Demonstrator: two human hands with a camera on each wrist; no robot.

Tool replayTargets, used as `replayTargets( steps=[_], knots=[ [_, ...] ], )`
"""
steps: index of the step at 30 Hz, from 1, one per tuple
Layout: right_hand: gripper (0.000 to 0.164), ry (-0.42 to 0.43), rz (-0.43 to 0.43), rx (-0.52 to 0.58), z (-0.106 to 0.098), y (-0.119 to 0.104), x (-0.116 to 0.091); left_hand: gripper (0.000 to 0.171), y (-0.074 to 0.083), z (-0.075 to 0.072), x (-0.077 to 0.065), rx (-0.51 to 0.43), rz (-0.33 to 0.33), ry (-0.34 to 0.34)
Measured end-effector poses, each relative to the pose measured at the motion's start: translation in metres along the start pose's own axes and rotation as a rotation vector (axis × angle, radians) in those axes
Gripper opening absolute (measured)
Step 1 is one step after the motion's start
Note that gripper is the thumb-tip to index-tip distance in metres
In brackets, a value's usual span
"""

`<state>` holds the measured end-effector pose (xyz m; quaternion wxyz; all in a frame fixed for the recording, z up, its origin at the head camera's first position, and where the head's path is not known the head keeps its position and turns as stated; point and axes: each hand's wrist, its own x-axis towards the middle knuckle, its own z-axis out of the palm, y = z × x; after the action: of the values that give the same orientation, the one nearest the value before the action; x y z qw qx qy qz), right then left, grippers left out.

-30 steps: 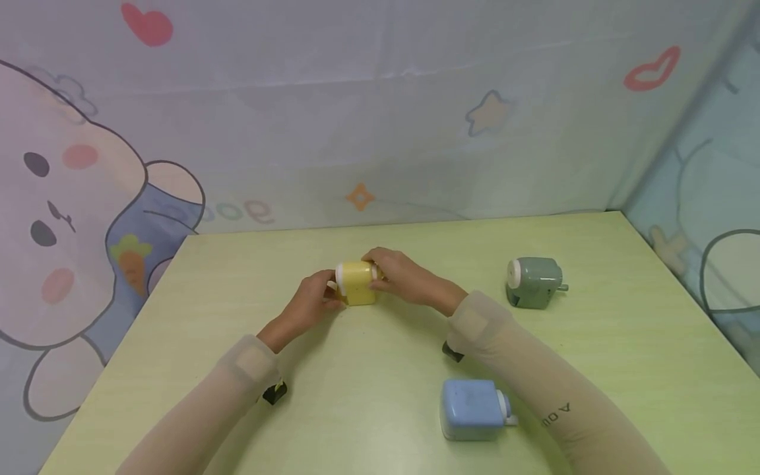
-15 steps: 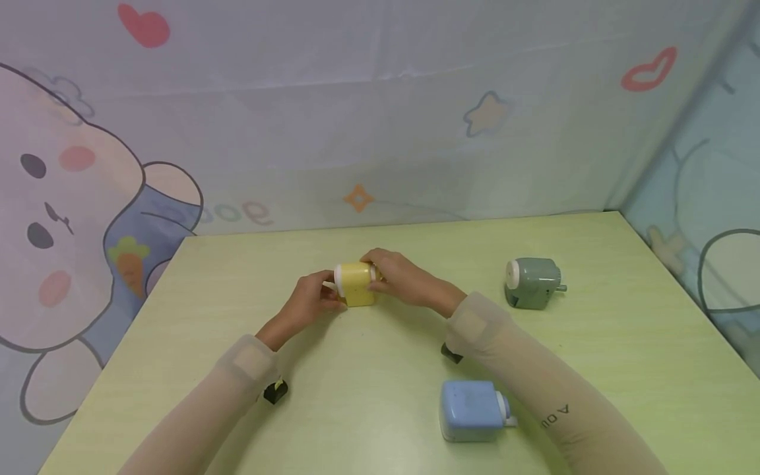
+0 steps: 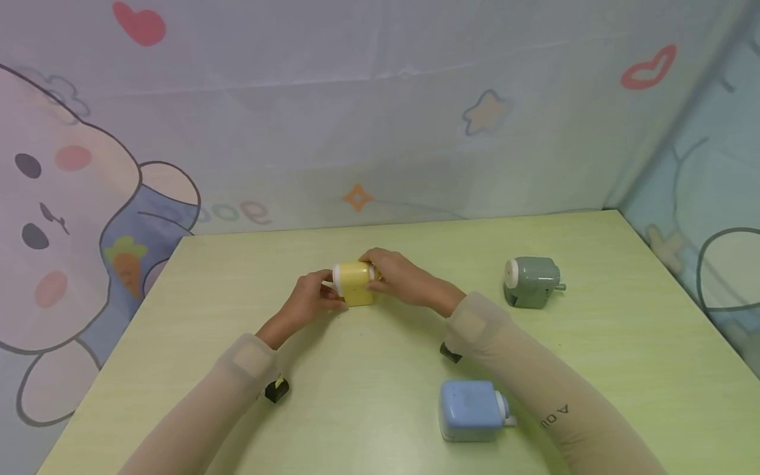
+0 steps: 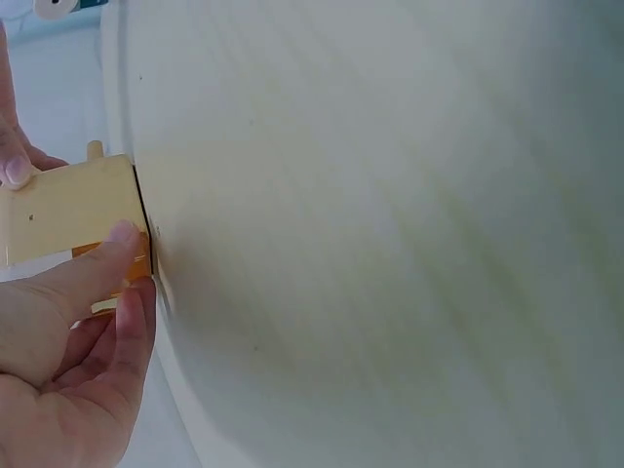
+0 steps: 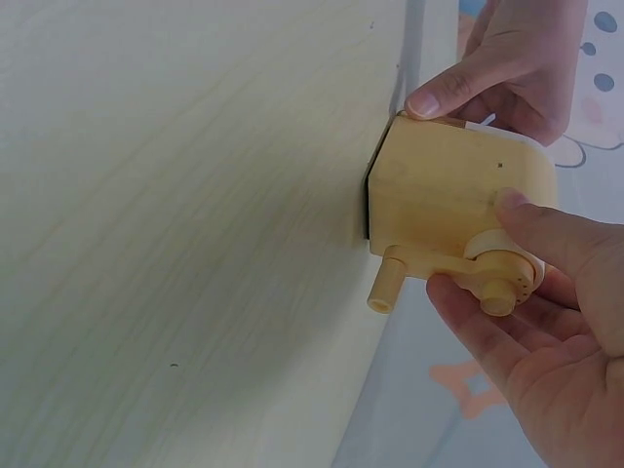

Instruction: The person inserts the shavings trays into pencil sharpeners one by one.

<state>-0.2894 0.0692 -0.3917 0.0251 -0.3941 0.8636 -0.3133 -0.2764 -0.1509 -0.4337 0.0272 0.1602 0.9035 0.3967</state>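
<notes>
A yellow crank pencil sharpener (image 3: 357, 285) stands near the far middle of the table, between the two hands. At its white-rimmed end, my left hand (image 3: 305, 302) pinches the lower part. There the thumb lies by an orange see-through shavings drawer (image 4: 141, 255), with the fingers curled below. My right hand (image 3: 406, 280) grips the opposite end, where the crank (image 5: 387, 283) is. In the right wrist view its thumb presses the yellow side, while other fingers curl beneath the crank hub (image 5: 502, 278). The sharpener's dark base edge sits right at the tabletop.
A green pencil sharpener (image 3: 533, 282) stands at the right of the table (image 3: 362, 369). Nearer, a blue one (image 3: 471, 410) sits beside the right forearm. Small black pieces (image 3: 276, 390) show under both sleeves. A printed cloth (image 3: 332, 119) hangs behind the table's far edge.
Both hands keep their hold on the yellow pencil sharpener, almost unmoved. The whole view shifts slightly.
</notes>
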Motion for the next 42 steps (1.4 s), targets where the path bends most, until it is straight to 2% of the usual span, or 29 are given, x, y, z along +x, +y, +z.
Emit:
replayTargets(
  steps=[17, 29, 42],
  knots=[
    [0.042, -0.017, 0.012, -0.01, 0.0, 0.001, 0.0, 0.05, -0.004, 0.004, -0.004, -0.001, -0.036, -0.006],
    [0.043, -0.038, 0.038, 0.028, -0.005, 0.003, 0.003, 0.049, -0.003, 0.004, -0.003, 0.013, -0.006, -0.009],
    [0.059, -0.064, 0.081, 0.06, -0.011, 0.006, -0.006, 0.051, -0.001, 0.007, -0.007, 0.032, -0.009, -0.001]
  ],
)
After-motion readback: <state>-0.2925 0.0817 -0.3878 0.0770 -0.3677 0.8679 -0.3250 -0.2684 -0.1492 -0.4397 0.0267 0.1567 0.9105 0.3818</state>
